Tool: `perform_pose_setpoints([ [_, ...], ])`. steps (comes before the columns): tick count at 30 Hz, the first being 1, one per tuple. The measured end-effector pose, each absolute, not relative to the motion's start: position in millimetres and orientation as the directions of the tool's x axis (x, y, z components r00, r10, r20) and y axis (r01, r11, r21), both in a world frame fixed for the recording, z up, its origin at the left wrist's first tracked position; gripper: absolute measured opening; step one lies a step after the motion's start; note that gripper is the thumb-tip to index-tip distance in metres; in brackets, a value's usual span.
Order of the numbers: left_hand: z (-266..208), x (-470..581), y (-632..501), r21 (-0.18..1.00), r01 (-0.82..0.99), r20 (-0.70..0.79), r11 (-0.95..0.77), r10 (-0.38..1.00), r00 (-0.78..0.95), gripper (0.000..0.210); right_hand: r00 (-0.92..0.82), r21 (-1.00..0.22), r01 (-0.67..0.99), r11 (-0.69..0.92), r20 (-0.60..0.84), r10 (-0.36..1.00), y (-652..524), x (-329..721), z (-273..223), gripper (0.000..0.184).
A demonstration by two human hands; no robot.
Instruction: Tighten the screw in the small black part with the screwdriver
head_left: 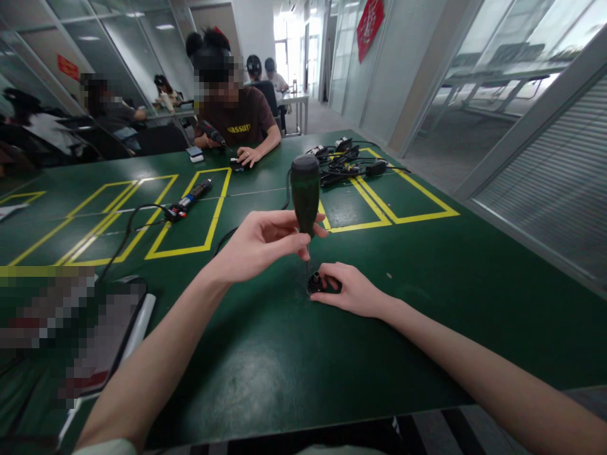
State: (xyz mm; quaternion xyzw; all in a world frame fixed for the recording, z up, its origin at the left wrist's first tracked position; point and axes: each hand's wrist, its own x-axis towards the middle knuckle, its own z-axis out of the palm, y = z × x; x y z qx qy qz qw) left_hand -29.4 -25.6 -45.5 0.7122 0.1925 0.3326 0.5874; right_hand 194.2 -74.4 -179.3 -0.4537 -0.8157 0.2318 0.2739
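A dark-handled screwdriver (306, 189) stands upright in my left hand (270, 245), its thumb and fingers closed around the lower handle. The thin shaft points down at a small black part (314, 284) with a short raised post, near the middle of the green table. Whether the tip touches the part I cannot tell. My right hand (348, 289) lies low on the table, with thumb and fingers closed on the right side of that black part. Its fingers hide some of the part.
A corded electric screwdriver (190, 197) lies left on the green table (408, 354), within yellow tape outlines. Black cables (346, 161) are heaped at the back right. Opposite, a co-worker (241, 120) holds a power tool over a small dark item. A blurred dark-edged object (137, 294) sits at left.
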Motion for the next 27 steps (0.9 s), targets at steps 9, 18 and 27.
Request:
perform_pose_setpoints([
  [9,-56.1,-19.9,-27.6,0.961,-0.123,0.271,-0.248,0.751,0.602,0.04,-0.435,-0.624,0.629,0.463,0.211,0.876,-74.9,193.1,-176.2,0.038],
  [18,-38.8,-36.8,-24.0,0.968,-0.073,0.212,-0.241,0.623,0.753,0.034,-0.434,-0.63,0.627,0.459,0.207,0.877,-74.9,193.0,-175.6,0.038],
  [27,-47.8,-23.6,-29.9,0.965,-0.105,0.249,-0.242,0.705,0.664,0.038,-0.435,-0.623,0.631,0.462,0.209,0.876,-74.8,193.0,-176.7,0.037],
])
